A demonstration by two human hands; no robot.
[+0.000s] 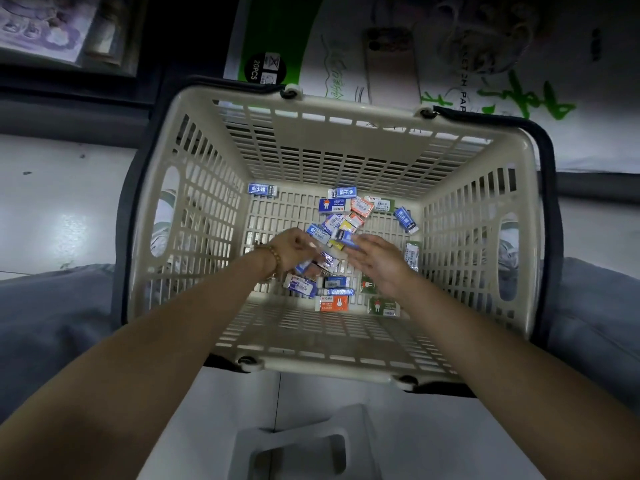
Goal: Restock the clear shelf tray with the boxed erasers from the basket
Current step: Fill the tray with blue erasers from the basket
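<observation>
Many glossy rectangular boxed erasers [334,206] strewn over slotted beige plastic basket [346,133] floor, sketch-paper pack [311,46] at twelve o'clock, left hand [294,247] fingers curled, grip unclear, right hand [377,259] fingers straight, apart.

A pale tiled floor [52,202] carries a beige slatted basket [329,367] with dark handles folded down along its sides. Just past the basket's far rim lies a white-and-green paper pack [346,46]; whether it rests on the floor cannot be told. Near the basket's near rim stands a white plastic piece [298,445] with an opening in its top.
</observation>
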